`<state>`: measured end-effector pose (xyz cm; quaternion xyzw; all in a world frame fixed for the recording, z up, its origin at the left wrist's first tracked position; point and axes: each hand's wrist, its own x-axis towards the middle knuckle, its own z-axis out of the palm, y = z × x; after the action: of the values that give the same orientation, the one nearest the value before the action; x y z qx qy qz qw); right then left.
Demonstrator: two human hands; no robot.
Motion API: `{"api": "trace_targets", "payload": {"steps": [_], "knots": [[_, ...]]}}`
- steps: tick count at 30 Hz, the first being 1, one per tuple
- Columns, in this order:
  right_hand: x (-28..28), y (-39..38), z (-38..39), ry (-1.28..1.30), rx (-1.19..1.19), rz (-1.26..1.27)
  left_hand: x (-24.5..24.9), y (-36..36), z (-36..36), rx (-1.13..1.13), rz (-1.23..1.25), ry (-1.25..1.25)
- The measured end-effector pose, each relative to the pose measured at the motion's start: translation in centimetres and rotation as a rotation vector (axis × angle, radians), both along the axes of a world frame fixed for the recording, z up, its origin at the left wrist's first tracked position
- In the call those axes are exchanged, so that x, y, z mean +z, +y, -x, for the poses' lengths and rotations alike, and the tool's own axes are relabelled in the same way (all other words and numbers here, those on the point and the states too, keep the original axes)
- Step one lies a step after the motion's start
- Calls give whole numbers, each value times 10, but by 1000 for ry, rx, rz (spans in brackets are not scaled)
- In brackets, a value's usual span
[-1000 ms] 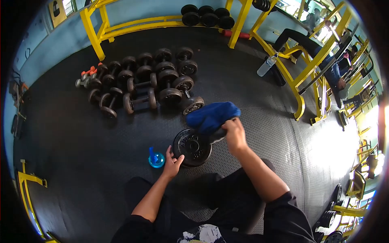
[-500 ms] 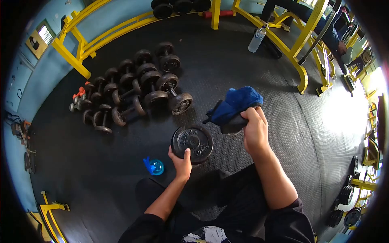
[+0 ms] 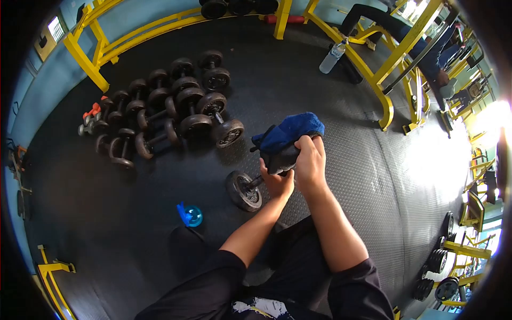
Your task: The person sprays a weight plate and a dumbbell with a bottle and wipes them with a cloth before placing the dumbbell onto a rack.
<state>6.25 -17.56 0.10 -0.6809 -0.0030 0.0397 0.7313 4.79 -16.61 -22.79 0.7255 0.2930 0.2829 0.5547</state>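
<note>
My right hand (image 3: 311, 162) grips a blue cloth (image 3: 298, 127) with a dark grey, dirty-looking underside. From below, my left hand (image 3: 278, 184) curls its thumb and fingers around the lower end of that cloth; some of its fingertips are hidden. Just left of this hand is a black dumbbell (image 3: 244, 191), tilted, with one round plate showing and its handle running behind my left wrist. Its other end is mostly hidden by my hands and forearm. A blue translucent bottle (image 3: 193, 216) stands on the floor to the left of the dumbbell.
Several worn dumbbells (image 3: 194, 122) lie in rows on the black rubber floor ahead. A water bottle (image 3: 333, 57) stands by a yellow bench frame (image 3: 381, 85), where another person (image 3: 368, 16) lies. Weight plates (image 3: 437, 261) hang on a rack at right.
My left hand has left the dumbbell's plate and moved right to the cloth. The cloth and right hand have come left and closer. The dumbbell now shows its side and handle.
</note>
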Motion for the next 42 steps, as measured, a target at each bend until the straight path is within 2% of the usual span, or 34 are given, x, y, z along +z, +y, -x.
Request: {"api": "trace_targets", "payload": {"steps": [2,3,4,5,6,7,8,9,10,12,14,16,17,19,20,21,23,24,26,27,28,31,33,34,35,36,37,38,40,41,42], "knots": [[-2,-3,-6,-102,-54,95,3,-25,-21,162,-222,-34],[25,4,1,48,-97,7,-4,-35,-27,151,-207,-48],[31,4,1,68,-67,-134,-16,-50,-35,104,-45,224],[28,-5,-1,69,-99,-23,-35,-67,-38,43,115,507],[25,-13,-3,75,-131,88,-44,-81,-37,105,-15,458],[22,-21,-8,36,-118,151,-53,-95,-38,86,2,469],[19,-28,-13,-3,-107,214,-64,-106,-36,63,-113,434],[38,-24,-14,93,-171,104,-71,-108,-22,38,-241,415],[38,-23,-15,135,-181,19,-90,-108,-3,24,-251,455],[38,-21,-16,217,-213,-150,-122,-102,1,-125,-274,334],[8,-26,-25,137,-151,-139,-127,-81,15,-183,-291,278],[-8,-28,-28,-427,7,467,-102,-37,63,-337,1302,119],[-8,-26,-30,-418,19,465,-99,-11,83,-91,1754,117],[-7,-19,-34,-351,8,471,-88,34,112,249,2178,27],[-8,-16,-36,-326,2,439,-79,45,115,275,2177,14],[13,-2,-36,183,-131,-81,-69,58,113,306,2204,-84],[1,-1,-38,-25,-41,156,-75,78,95,345,2235,-195],[-8,-4,-41,-24,-30,164,-95,86,80,312,2204,-121],[-23,-8,-47,-149,24,396,-129,88,78,291,2188,-50],[-27,-7,-49,-193,43,477,-137,92,78,115,2207,-100],[-27,-5,-53,-149,30,444,-142,93,77,-63,2212,-156],[-20,3,-48,-35,-24,342,-130,95,75,-3,2194,-99],[-16,4,-50,-429,48,1000,-109,98,67,64,2191,-117],[-14,7,-53,-421,54,991,-99,101,71,172,2134,-5],[-13,10,-55,-257,25,796,-88,105,78,284,2065,109],[-12,13,-58,-96,-9,596,-73,111,79,348,1997,122],[-12,15,-57,-82,-11,579,-87,120,95,356,1977,132],[-11,18,-60,-13,-46,478,-100,137,109,173,2114,135],[-1,30,-69,95,-95,306,-51,158,92,440,2128,65],[-1,33,-71,118,-94,282,-69,174,101,345,2151,-36],[-4,33,-72,75,-37,332,-62,190,99,506,2147,16]]}}
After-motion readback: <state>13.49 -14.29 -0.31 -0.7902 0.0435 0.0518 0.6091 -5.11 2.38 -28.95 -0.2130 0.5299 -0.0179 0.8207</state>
